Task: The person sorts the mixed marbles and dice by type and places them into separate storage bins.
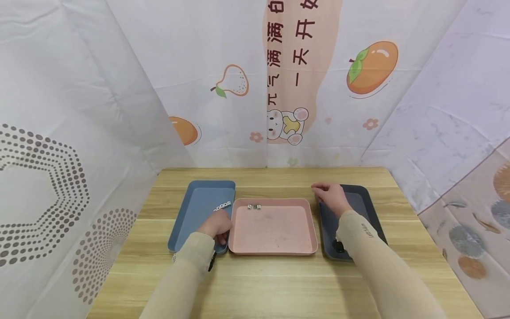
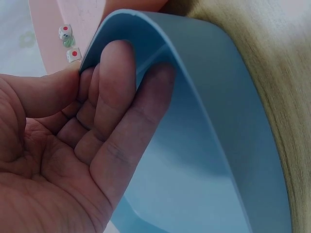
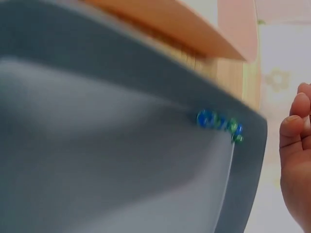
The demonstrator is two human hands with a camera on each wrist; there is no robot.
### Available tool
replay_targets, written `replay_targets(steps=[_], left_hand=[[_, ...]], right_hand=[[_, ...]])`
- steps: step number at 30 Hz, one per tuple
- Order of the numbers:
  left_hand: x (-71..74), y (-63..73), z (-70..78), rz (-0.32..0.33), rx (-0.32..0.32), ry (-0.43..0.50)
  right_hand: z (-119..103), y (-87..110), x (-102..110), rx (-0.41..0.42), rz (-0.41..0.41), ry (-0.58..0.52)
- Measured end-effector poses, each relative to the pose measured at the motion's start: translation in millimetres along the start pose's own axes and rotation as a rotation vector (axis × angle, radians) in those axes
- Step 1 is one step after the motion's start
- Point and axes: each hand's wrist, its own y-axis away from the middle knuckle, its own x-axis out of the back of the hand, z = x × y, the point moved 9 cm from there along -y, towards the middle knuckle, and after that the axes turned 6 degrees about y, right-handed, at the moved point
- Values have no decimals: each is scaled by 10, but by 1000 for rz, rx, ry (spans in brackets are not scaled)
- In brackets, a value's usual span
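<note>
My left hand (image 1: 217, 225) is at the right wall of the blue tray (image 1: 184, 208). In the left wrist view its thumb and curled index finger meet at the tray's rim, gripping it, while the other fingers reach inside. A row of white dice (image 1: 222, 206) lies in this tray beyond the hand. My right hand (image 1: 331, 196) hovers over the far left corner of the dark grey-blue tray (image 1: 360, 199), fingers bent and fingertips close together; I cannot tell whether they pinch anything. Blue and green glass beads (image 3: 218, 121) sit in a corner of that tray.
Between the two trays lies a pink tray (image 1: 275, 230). Near its far left corner stand two white dice (image 2: 74, 54) with a green bead (image 2: 69, 41) between them. All three trays rest on a wooden table (image 1: 271, 283), with a printed curtain behind.
</note>
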Motion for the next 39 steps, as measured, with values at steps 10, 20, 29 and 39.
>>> replay_targets(steps=[10,20,29,39], left_hand=[[-11,-18,3,6,-11,-15],[-5,-19,-11,5,-2,2],[3,-4,9,15,-17,12],[3,-14,10,14,-18,7]], right_hand=[[-308,-27,-410,66,-72,-20],[-492,-59,-816,100,-148,6],[-594,-64,-1106,111,-192,47],[-575,-70,-1327,123,-256,55]])
